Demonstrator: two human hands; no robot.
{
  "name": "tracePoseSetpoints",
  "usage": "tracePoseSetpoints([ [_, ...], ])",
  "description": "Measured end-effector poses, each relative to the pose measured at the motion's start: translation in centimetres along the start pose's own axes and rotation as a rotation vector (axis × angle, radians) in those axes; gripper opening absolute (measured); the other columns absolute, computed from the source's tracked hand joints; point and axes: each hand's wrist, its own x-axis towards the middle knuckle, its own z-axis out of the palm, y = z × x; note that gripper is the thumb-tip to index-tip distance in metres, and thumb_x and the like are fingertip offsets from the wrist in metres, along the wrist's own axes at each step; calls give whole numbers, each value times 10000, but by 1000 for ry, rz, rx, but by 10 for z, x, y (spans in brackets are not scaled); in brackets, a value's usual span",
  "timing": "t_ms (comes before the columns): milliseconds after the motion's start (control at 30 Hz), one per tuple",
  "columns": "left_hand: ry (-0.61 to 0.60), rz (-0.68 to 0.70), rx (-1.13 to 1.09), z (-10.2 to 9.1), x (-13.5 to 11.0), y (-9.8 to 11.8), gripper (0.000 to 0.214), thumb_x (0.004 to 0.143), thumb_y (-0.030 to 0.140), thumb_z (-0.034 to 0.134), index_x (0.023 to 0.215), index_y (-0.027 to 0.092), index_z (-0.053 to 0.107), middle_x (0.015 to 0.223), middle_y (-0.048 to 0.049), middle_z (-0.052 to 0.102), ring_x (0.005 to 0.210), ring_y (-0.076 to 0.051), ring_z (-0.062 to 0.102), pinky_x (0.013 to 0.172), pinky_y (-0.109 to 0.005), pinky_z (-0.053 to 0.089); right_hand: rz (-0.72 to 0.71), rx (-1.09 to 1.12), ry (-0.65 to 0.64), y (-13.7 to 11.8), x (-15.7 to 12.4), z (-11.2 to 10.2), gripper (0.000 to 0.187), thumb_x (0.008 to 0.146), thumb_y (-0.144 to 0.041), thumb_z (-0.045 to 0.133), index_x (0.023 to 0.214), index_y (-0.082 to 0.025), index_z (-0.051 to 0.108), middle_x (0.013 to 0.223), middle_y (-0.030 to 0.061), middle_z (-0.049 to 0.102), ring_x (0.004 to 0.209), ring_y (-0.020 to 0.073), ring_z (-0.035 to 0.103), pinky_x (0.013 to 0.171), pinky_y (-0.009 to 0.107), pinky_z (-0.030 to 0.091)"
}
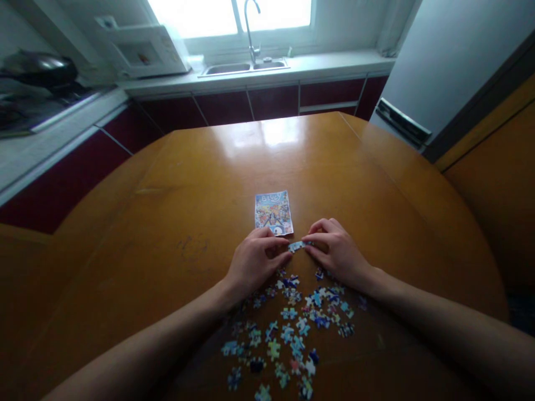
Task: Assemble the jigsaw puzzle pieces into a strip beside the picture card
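- Picture sheet (pixel 273 209): flat on the table (pixel 209 184).
- Puzzle strip (pixel 296 246): just off the sheet's near right corner.
- Left hand (pixel 259 259): thumb and fingers nearly closed, pinching the strip's left end.
- Right hand (pixel 336 250): likewise, gripping its right end.
- Loose pieces (pixel 273 350): scattered on the sheet's near side.

Bright daylight enters through the window (pixel 194 16) above the double-bowl sink (pixel 228 68). Dark red cabinets (pixel 223 106) stand behind the wooden table (pixel 200 178), and a refrigerator (pixel 455 61) stands at right.
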Motion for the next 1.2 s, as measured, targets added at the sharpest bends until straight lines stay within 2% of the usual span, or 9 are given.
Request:
tracePoseSetpoints([
  [167,28,37,26,3,-1,3,74,852,311,743,896,261,777,815,-19,610,788,-169,556,688,-297,453,-9,-20,0,1,0,0,118,884,-220,682,938,-240,785,973,67,655,951,225,547,842,376,480],
  [333,32,72,59,4,-2,4,72,870,313,721,897,274,775,807,-18,598,797,-174,540,694,-305,443,-11,-18,5,1,-1,1,115,885,-225,684,936,-240,786,967,68,659,945,224,551,834,378,485],
  [733,25,62,71,2,-1,7,41,836,279,744,824,239,747,831,-23,605,825,-184,547,721,-316,455,-7,-22,6,-1,-2,0,103,888,-234,680,915,-227,779,956,67,657,941,221,558,834,373,483],
  [933,29,73,121,1,-1,7,81,845,309,735,899,252,756,854,-29,616,846,-195,547,749,-337,471,-8,-28,6,-2,-2,0,95,880,-217,686,905,-219,777,952,69,654,940,223,553,834,374,483],
  [1200,4,91,132,-1,1,10,54,830,288,731,817,236,735,853,-27,615,853,-196,548,751,-335,471,-1,-14,4,-4,-2,-2,100,881,-209,681,903,-219,777,953,67,657,938,222,559,843,378,486],
])
